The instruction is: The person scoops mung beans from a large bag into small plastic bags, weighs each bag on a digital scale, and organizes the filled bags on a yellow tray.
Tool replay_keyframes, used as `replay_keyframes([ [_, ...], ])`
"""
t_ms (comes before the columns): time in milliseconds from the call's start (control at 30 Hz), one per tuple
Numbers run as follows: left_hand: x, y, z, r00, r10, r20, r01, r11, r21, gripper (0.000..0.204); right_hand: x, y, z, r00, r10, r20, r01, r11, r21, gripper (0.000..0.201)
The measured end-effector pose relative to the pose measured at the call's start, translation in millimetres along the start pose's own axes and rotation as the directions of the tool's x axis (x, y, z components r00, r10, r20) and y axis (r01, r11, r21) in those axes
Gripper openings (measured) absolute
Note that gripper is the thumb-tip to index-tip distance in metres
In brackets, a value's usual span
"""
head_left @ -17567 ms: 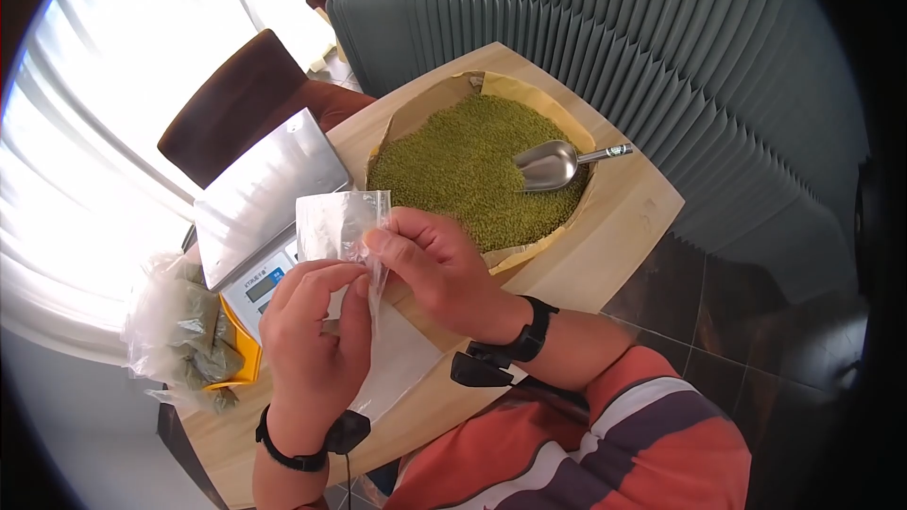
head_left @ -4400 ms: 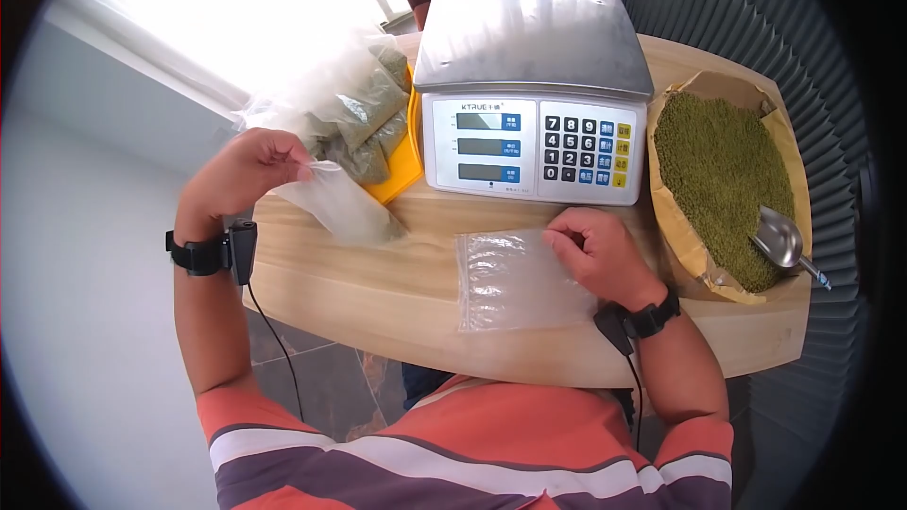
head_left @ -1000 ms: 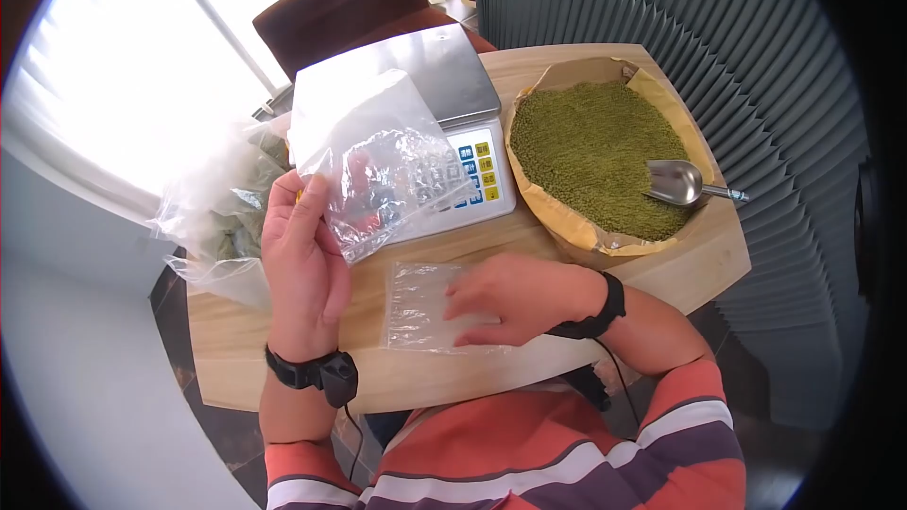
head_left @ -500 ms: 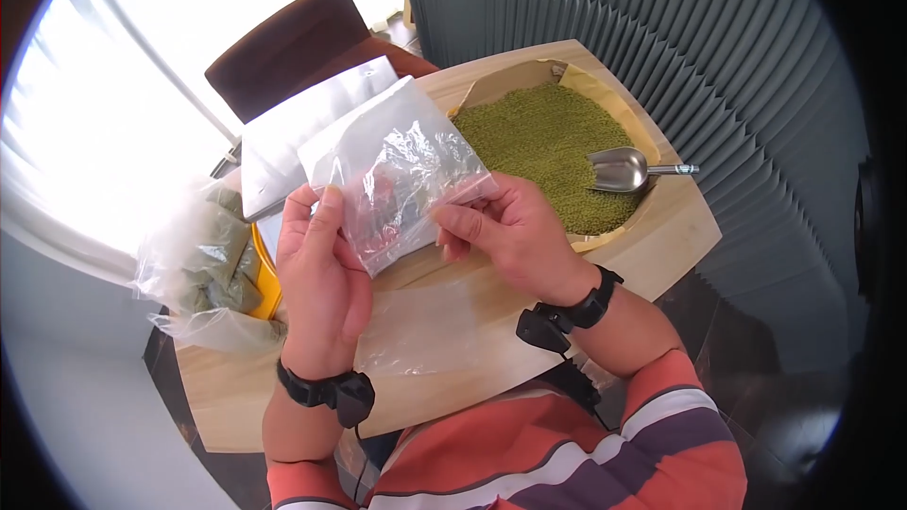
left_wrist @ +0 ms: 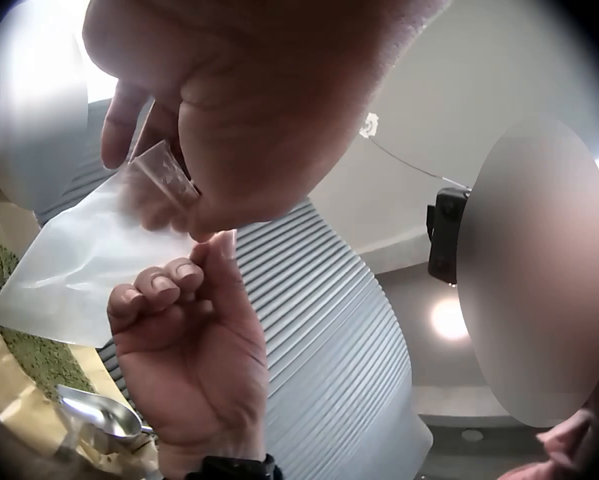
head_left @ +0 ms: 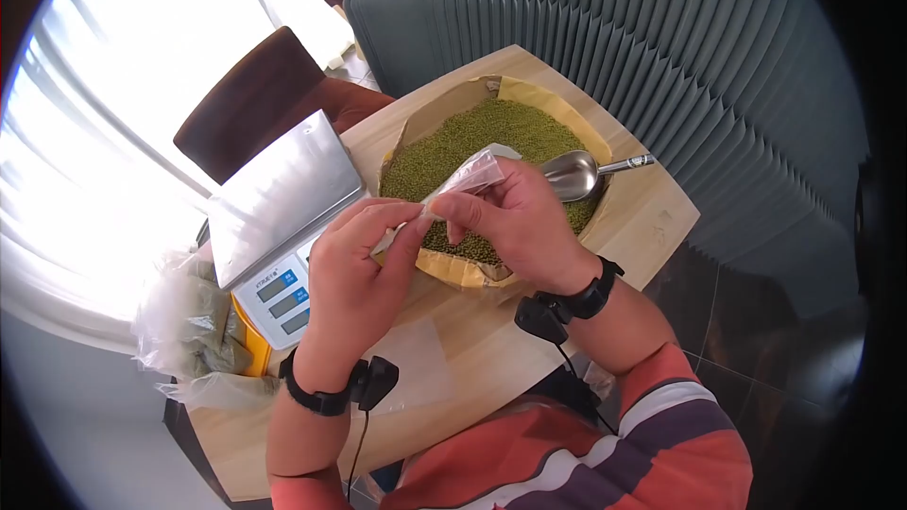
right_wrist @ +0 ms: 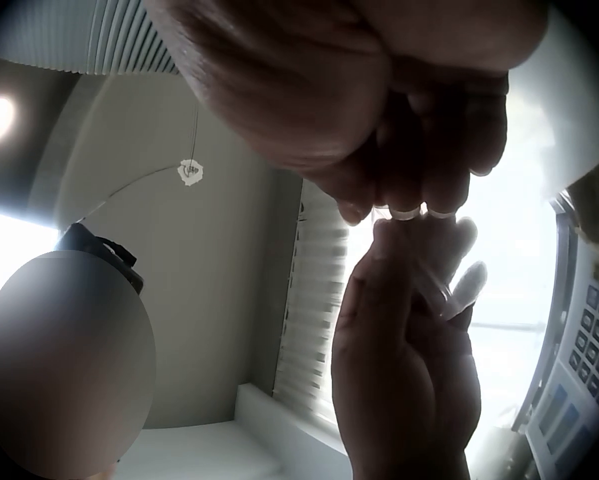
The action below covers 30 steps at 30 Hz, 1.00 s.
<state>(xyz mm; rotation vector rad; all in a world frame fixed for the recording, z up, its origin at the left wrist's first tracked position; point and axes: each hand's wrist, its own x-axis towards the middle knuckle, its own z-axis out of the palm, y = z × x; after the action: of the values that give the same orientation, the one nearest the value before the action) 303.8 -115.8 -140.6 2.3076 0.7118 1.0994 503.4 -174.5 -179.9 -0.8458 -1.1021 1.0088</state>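
Both hands meet above the near edge of the paper sack of green grains (head_left: 472, 132). The left hand (head_left: 364, 274) pinches one edge of a clear plastic bag (head_left: 477, 170) between thumb and fingers. Gripping the same bag from the other side is the right hand (head_left: 529, 227), its thumb close to the left fingertips. In the left wrist view the bag (left_wrist: 79, 260) hangs flat beside the fingers and looks empty. Another flat clear bag (head_left: 406, 364) lies on the table below the hands.
A metal scoop (head_left: 572, 175) rests on the grains. Left of the sack stands a scale (head_left: 283, 198); beside it, filled bags (head_left: 194, 321) lie in a yellow container (head_left: 257, 349). A brown chair (head_left: 250, 104) and a grey pleated curtain (head_left: 605, 28) stand beyond the wooden table (head_left: 661, 217).
The held bag has shifted from over the scale to over the sack and turned edge-on. The right hand left the flat bag on the table and took hold of the held bag; the head view has rotated.
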Motion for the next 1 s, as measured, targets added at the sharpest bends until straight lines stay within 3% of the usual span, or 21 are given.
replay_keyframes([
  [133, 5, 8, 0, 0.984, -0.089, 0.154, 0.111, 0.984, -0.138, 0.016, -1, -5, -14, 1.0, -0.016, 0.02, 0.018, 0.998, -0.064, 0.019],
  [200, 6, 4, 2, 0.959, -0.183, 0.215, 0.221, 0.961, -0.166, 0.016, -1, -5, -16, 0.997, -0.015, 0.073, 0.013, 0.999, 0.029, 0.019],
  [233, 6, 5, 3, 0.962, -0.173, 0.21, 0.209, 0.965, -0.16, 0.016, -3, -5, -18, 0.997, -0.03, 0.076, 0.028, 0.999, 0.03, 0.019],
  [300, 10, 5, 3, 0.917, -0.294, 0.27, 0.348, 0.92, -0.18, 0.012, -4, -5, -19, 0.997, -0.027, 0.066, 0.027, 1.0, 0.006, 0.02],
  [433, 13, 3, 10, 0.921, -0.275, 0.277, 0.359, 0.873, -0.329, 0.008, -4, -1, -25, 0.995, -0.036, 0.088, 0.041, 0.998, -0.054, 0.023],
  [500, 12, 11, 11, 0.975, -0.121, 0.186, 0.154, 0.972, -0.175, 0.008, -5, -2, -25, 0.996, 0.002, 0.091, 0.001, 0.999, -0.038, 0.027],
  [600, 14, 11, 7, 0.968, -0.094, 0.233, 0.117, 0.989, -0.088, 0.013, -3, -3, -25, 0.995, -0.005, 0.1, 0.009, 0.999, -0.036, 0.03],
  [833, 13, 11, 4, 0.955, -0.168, 0.243, 0.205, 0.97, -0.134, 0.009, -2, -4, -27, 0.993, -0.022, 0.118, 0.041, 0.987, -0.158, 0.034],
  [933, 13, 8, 5, 0.979, -0.133, 0.152, 0.155, 0.978, -0.143, 0.004, -1, -4, -25, 0.991, -0.056, 0.122, 0.071, 0.99, -0.122, 0.03],
  [1000, 15, 3, 3, 0.979, -0.203, 0.003, 0.202, 0.97, -0.138, 0.003, 1, 3, -29, 0.984, -0.157, 0.09, 0.166, 0.981, -0.098, 0.026],
])
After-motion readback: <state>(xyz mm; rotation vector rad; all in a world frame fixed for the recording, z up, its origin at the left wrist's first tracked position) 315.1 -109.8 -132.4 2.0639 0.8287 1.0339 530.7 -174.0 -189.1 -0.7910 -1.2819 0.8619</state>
